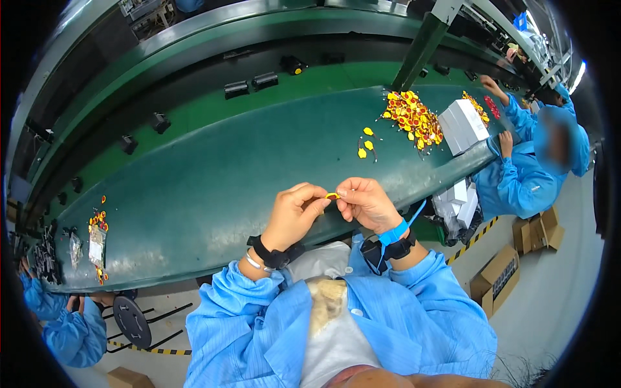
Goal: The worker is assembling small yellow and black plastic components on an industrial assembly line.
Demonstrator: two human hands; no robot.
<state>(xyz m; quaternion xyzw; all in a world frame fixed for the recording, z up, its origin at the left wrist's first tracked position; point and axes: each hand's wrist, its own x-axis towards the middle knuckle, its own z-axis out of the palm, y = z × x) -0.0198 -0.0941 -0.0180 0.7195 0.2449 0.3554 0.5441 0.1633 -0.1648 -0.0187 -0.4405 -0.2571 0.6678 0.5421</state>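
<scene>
Between my hands, above the near edge of the green table (213,194), is a small yellow part with a dark reddish middle (332,196). My left hand (292,212) pinches its left end between thumb and fingertips. From the other side, my right hand (369,205) grips the right end, its fingers curled in. The fingertips cover much of the part. Farther off to the right lies a heap of similar yellow and red parts (414,119) with short dark leads. Several loose yellow parts (369,145) are scattered just left of that heap.
White boxes (463,126) stand beside the heap, near a co-worker in blue (533,165). Black parts (236,89) sit on the green belt behind the table. More yellow parts and a bag (97,246) lie at far left. A stool (132,321) and cartons (495,278) occupy the floor.
</scene>
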